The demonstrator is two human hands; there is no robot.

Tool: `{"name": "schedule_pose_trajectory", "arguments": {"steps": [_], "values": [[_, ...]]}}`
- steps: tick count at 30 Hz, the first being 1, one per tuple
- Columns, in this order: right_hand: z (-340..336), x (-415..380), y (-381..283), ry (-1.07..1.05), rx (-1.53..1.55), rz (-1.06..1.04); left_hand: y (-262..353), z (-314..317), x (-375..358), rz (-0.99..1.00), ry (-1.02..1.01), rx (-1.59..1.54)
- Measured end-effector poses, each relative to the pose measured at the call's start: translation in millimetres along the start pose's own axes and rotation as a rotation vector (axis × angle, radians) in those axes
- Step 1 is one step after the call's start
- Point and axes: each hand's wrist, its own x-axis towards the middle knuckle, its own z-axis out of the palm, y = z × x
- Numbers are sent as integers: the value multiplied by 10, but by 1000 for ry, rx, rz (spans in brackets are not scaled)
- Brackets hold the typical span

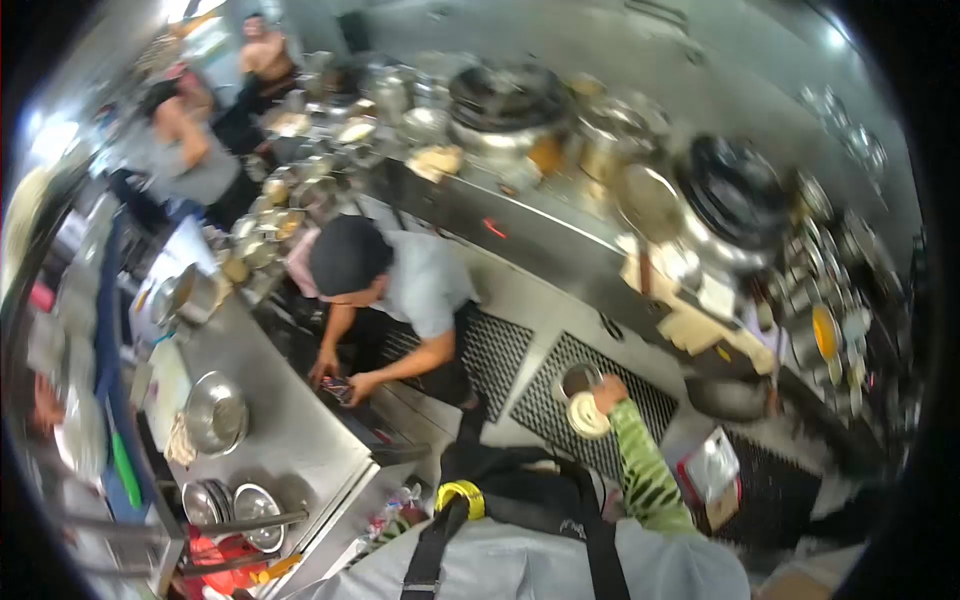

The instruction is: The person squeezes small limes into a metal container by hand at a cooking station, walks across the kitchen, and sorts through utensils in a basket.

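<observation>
My right hand (607, 394), at the end of a green patterned sleeve, is closed at the rim of a round metal container (578, 379). A round cream-coloured piece (589, 415), like a lid or shallow bowl, sits right against the container and my fingers. Blur hides whether the two are joined. Both are held over the black floor mat (540, 405). Of my left arm, only a bit of green sleeve (388, 531) shows low beside the steel counter. The fingers of my left hand cannot be made out there.
A co-worker in a dark cap (350, 258) stands ahead, both hands on a small dark object (338, 388). Metal bowls (217, 412) stand on the left steel counter (290, 400). Woks (735, 190) line the stove at right. A red-edged box (712, 468) is on the floor.
</observation>
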Motion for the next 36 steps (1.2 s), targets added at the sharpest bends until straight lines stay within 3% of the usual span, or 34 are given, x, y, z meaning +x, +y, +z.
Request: {"name": "schedule_pose_trajectory", "arguments": {"steps": [2,3,5,7,8,9,10,11,14,15,16,17,18,19,20,22,23,26,28,31,34,36], "values": [[-595,140,252,-94,121,0,642,114,216,75,54,-2],[-893,105,232,6,429,335,1015,145,380,157,84,27],[-904,178,803,-105,374,136,1845,69,732,389,169,116],[-1289,42,882,-112,589,415,2837,-164,1077,689,224,189],[-1329,43,978,-100,646,486,3366,-278,1204,783,210,155],[-1095,-11,1214,-75,679,490,3808,-356,1337,587,-68,-170],[-1139,-151,1352,-18,642,529,4530,-368,1110,886,123,191],[-1311,-240,1408,36,614,546,4961,-378,1137,1111,114,192],[-1460,-646,1767,140,632,662,6367,-292,729,1330,3,322],[-1453,-761,1939,127,584,717,6717,-227,598,1502,-18,319],[-1874,-775,1979,-31,686,832,7072,-165,430,1638,-33,399],[-1621,-988,2150,93,434,850,7376,-141,237,1762,-52,499],[-1506,-1230,2285,285,231,794,7613,-87,53,1891,1,789],[-654,-1730,2838,495,187,871,7843,19,-83,2072,-163,778],[-989,-1791,2714,470,-49,967,7863,261,-257,2218,7,616],[-1699,-1987,2926,397,152,942,8055,550,-444,2376,114,568],[-2258,-1701,2959,326,408,1146,8256,635,-390,2399,119,589],[-3287,-1223,3413,422,866,1010,8837,956,-197,2380,79,673],[-3276,-1697,3678,544,1069,1166,9002,1314,-324,2397,81,697],[-3721,-1672,3997,379,851,1142,9211,1744,-451,2404,126,724],[-3782,-1664,4299,455,661,927,9333,2088,-529,2405,161,750],[-3826,-1526,4507,470,913,908,9438,2213,-566,2393,193,769]]}}
